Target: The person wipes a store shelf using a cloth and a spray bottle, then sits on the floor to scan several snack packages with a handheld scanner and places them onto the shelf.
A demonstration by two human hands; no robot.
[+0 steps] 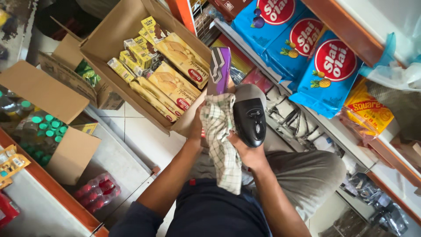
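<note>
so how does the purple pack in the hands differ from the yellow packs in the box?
The purple pack is held upright, on end, above the checked cloth; the yellow packs lie flat in the cardboard box. The purple pack is single and looks narrower; the yellow packs are several, packed side by side. The left hand grips the purple pack and cloth; nothing touches the yellow ones. Both are flat, rectangular packs.

left hand (196, 125) mostly behind checked cloth (221, 140), purple packet (219, 70) bottom hidden, forearms cropped
</note>
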